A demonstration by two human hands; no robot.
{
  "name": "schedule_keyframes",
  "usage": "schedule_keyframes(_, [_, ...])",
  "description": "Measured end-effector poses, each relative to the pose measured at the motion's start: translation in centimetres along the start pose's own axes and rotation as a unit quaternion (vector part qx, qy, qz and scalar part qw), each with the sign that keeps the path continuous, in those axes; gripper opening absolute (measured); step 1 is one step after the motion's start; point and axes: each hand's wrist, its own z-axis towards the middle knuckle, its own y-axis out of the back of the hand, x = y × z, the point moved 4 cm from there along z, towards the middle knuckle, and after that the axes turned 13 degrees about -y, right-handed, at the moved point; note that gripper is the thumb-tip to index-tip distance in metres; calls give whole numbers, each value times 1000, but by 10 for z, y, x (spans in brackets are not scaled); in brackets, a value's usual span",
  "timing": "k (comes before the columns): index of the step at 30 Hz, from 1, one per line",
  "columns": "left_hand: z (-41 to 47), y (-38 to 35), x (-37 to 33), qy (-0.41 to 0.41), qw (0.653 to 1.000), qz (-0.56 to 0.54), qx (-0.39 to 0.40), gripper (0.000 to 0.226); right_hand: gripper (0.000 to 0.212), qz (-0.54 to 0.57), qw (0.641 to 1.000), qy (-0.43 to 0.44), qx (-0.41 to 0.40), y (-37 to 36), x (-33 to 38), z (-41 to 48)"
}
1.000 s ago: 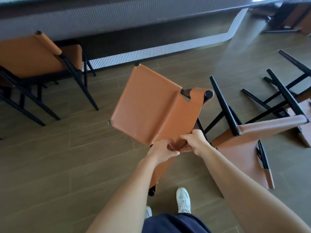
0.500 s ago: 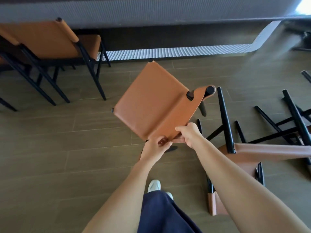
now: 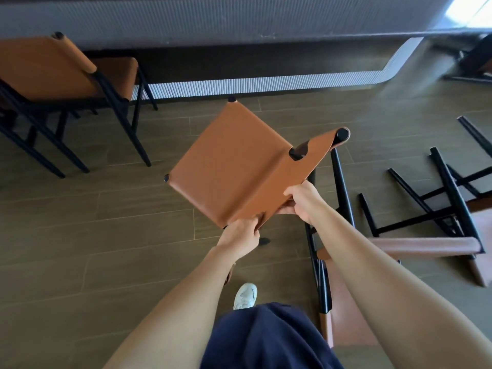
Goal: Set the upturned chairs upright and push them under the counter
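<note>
head | left hand [image 3: 241, 237] and right hand [image 3: 302, 199] grip orange chair [image 3: 234, 166] backrest

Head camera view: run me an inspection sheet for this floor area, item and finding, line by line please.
Surface: wood-look plank floor.
Job's things: held chair tilted, its seat towards the counter; upright chair by the counter, left; tipped chairs on the floor, right, legs up.
Clutter: nothing seen.
Grippers: left hand and right hand both grip the held chair's near edge.
Cables: nothing seen.
Surroundings: ribbed counter front ahead; white shoe below the arms; dark frame at top right, too dim to tell.
</note>
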Motion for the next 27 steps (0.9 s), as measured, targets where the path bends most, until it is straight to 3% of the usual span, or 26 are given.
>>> schedule_keyframes(9, [54, 26, -18, 1, 1000, 19, -4, 50, 36, -29, 998, 5, 46, 21, 60, 15])
schedule_keyframes(16, [102, 63, -27, -5, 998, 56, 12, 55, 36, 17, 998, -29, 57, 46, 90, 36])
schedule_keyframes(27, [99, 48, -29, 29, 997, 59, 36, 53, 28, 62, 994, -48, 82, 68, 59, 48])
